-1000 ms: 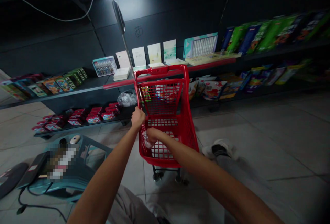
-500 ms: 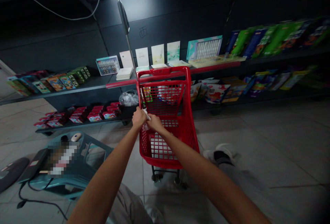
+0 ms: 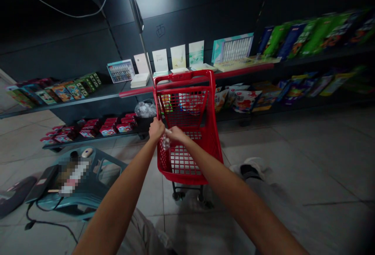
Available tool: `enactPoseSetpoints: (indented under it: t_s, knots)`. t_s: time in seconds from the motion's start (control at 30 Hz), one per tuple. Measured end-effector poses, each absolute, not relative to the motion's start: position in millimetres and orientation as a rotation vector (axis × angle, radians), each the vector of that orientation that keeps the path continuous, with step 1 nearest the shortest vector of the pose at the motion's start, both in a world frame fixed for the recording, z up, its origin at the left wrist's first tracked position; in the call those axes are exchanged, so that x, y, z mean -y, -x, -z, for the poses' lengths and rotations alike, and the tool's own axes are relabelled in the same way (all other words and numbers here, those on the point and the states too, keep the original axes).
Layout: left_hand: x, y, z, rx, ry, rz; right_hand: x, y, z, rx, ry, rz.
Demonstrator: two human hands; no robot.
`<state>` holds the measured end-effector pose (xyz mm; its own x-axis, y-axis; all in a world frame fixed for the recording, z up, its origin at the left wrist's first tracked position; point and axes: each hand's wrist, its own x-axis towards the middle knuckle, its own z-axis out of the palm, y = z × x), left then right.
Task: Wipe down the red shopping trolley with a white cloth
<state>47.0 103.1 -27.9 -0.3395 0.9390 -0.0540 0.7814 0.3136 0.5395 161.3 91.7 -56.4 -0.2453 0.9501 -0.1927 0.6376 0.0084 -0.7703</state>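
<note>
At near-left corner of red cart: small clear crumpled wrapper. Hung just below right hand, fingertips pinched shut on its top. Left hand fisted alongside, touching; grip on wrapper or rim unclear. Stocked shelf beyond.

Crumpled clear wrapper dangling at red cart rim

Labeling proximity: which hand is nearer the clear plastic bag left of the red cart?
Left. The left hand is at the red cart's left rim, just below and right of the clear plastic bag; the right hand is farther right, over the cart.
</note>
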Motion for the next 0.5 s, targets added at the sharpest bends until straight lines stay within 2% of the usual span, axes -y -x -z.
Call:
enactPoseSetpoints:
  t_s: [0.17, 0.37, 0.5]
  knots:
    - [-105.6, -47.0, 27.8, -2.247, -1.534, -0.603, -87.3, -166.2, 55.3, 2.138, 1.56, -1.182]
    - [-101.0, -47.8, 25.4, -2.256, -1.524, -0.603, -50.4, -157.3, 68.3, 2.58, 1.399, -2.021]
    - [-99.0, -47.9, 23.8, -2.256, -1.52, -0.603, -53.9, -164.8, 58.2, 2.474, 1.335, -2.013]
